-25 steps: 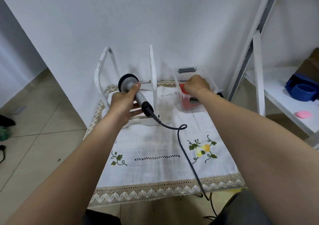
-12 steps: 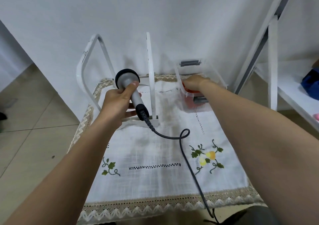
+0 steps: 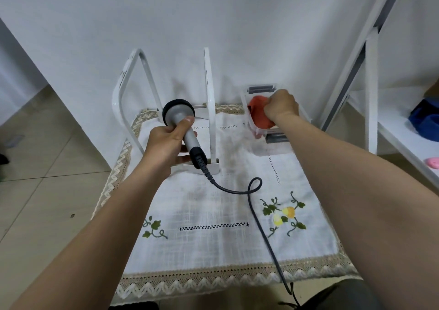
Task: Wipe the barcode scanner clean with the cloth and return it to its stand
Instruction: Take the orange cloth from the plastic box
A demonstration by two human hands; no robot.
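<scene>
Orange cloth (image 3: 260,117) bunched in clear bin (image 3: 273,148), right of scanner (image 3: 187,129). Right hand (image 3: 281,106) closed on cloth, apparently lifting. Left hand (image 3: 166,145) wrapped round scanner handle, long axis angled head-away, beside white stand (image 3: 210,95). Right hand travels left to scanner.

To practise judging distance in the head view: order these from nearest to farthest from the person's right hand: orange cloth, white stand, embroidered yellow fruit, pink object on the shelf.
1. orange cloth, under the right hand, in the clear box.
2. white stand, to its left.
3. embroidered yellow fruit, nearer the person on the tablecloth.
4. pink object, far right on the shelf.
</scene>
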